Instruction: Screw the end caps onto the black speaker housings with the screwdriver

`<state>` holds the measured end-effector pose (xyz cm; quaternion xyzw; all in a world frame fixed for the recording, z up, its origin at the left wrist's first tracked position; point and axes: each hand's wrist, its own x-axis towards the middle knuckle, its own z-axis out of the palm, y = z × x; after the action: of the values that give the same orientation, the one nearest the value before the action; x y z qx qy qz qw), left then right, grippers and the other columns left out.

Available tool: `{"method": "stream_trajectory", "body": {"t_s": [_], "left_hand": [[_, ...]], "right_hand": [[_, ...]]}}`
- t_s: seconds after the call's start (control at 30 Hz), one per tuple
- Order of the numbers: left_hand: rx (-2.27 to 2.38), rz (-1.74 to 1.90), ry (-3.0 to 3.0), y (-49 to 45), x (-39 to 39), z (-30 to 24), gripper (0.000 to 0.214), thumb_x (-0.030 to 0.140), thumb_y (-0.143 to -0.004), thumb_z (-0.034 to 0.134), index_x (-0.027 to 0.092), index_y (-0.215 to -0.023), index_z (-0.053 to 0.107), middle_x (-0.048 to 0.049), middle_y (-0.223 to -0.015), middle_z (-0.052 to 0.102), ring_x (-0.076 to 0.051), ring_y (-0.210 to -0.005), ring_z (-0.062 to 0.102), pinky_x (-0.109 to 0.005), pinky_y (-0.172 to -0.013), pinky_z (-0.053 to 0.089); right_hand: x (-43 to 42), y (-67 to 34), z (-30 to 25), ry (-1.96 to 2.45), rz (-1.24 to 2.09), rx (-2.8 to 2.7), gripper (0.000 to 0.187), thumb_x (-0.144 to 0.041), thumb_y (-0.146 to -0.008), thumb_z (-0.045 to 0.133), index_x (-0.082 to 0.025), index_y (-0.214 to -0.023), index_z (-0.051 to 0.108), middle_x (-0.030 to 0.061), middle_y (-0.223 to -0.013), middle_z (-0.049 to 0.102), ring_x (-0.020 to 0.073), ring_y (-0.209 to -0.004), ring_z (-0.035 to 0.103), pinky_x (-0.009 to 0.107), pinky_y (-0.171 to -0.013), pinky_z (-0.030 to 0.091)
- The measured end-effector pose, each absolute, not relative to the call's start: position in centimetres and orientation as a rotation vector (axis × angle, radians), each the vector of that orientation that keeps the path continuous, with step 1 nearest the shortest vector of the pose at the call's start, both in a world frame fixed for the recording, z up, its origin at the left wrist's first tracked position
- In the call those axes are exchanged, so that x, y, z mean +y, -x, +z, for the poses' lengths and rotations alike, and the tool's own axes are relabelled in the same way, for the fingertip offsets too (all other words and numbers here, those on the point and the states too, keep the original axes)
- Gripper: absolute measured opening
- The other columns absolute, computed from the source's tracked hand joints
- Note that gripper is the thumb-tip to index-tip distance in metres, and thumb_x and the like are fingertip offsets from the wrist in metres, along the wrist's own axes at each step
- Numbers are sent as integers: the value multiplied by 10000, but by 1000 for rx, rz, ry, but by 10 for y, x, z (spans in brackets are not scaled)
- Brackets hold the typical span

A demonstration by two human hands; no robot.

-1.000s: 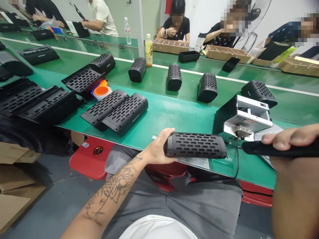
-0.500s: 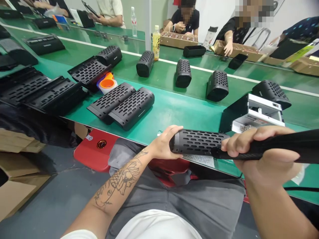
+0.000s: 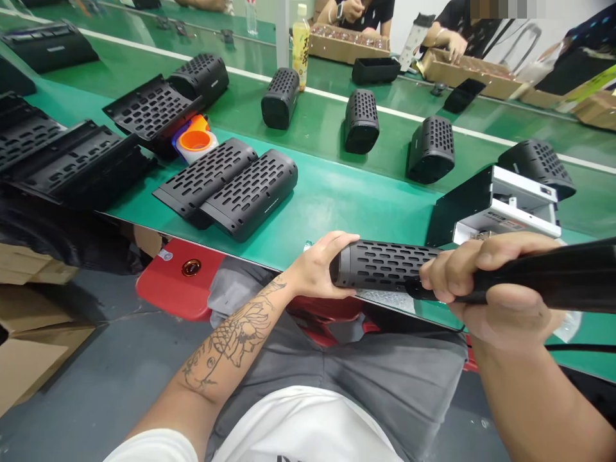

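Note:
My left hand (image 3: 320, 266) is closed round the left end of a black perforated housing (image 3: 385, 264), with the thumb below and fingers above. The housing lies at the table's near edge, its slotted face up. In my right hand (image 3: 495, 282) is a thick black electric screwdriver (image 3: 568, 273), held nearly level with the fingers wrapped round it. Its front end meets the housing's lower edge; the bit itself is too small to make out. My right hand covers the housing's right end. Two similar slotted housings (image 3: 260, 192) lie side by side to the left.
A black and white screw feeder (image 3: 505, 208) stands just beyond my right hand. Several black housings (image 3: 362, 122) line the green belt, near a yellow bottle (image 3: 301, 48). An orange tape roll (image 3: 196, 140) sits at left. Co-workers' hands are at cardboard trays (image 3: 346, 45) across.
The view has tilted down slightly, and a co-worker's hand across the belt has moved to the tray. My hands keep their hold on the housing and the electric screwdriver.

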<state>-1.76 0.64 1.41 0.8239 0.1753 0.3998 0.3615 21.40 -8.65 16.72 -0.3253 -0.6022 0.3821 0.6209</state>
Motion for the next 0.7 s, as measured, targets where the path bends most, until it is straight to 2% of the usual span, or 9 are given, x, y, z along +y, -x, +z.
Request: {"method": "stream_trajectory", "body": {"t_s": [0.2,0.5,0.63,0.7], "left_hand": [[459,1028,-2125,16,7,14,1067,447,-783,983,262,-1691,454,-172,-1580,599,-385,-1482,628,-572,-1274,551],[481,1007,-2167,19,6,19,1069,401,-764,986,247,-1677,450,-180,-1583,606,-398,-1496,625,-586,-1273,559],[521,989,-2209,17,5,17,1120,381,-734,998,247,-1682,416,-193,-1582,584,-418,-1505,615,-615,-1269,562],[535,1001,-2215,15,4,15,1141,383,-731,1000,248,-1687,391,-199,-1584,564,-419,-1503,614,-622,-1265,566]], "right_hand": [[-90,-219,163,730,850,-1410,227,-448,-893,959,-292,-990,826,-46,-606,668,152,-431,564,369,-468,552],[-98,-209,156,756,857,-1335,296,-458,-864,988,-265,-943,778,-35,-626,670,144,-475,594,338,-530,577],[-97,-222,164,799,834,-1310,395,-585,-835,984,-257,-930,786,-26,-616,663,172,-481,623,372,-533,605],[-86,-249,169,848,669,-1257,434,-639,-843,955,-251,-922,776,-32,-603,644,180,-469,609,383,-506,599]]}}
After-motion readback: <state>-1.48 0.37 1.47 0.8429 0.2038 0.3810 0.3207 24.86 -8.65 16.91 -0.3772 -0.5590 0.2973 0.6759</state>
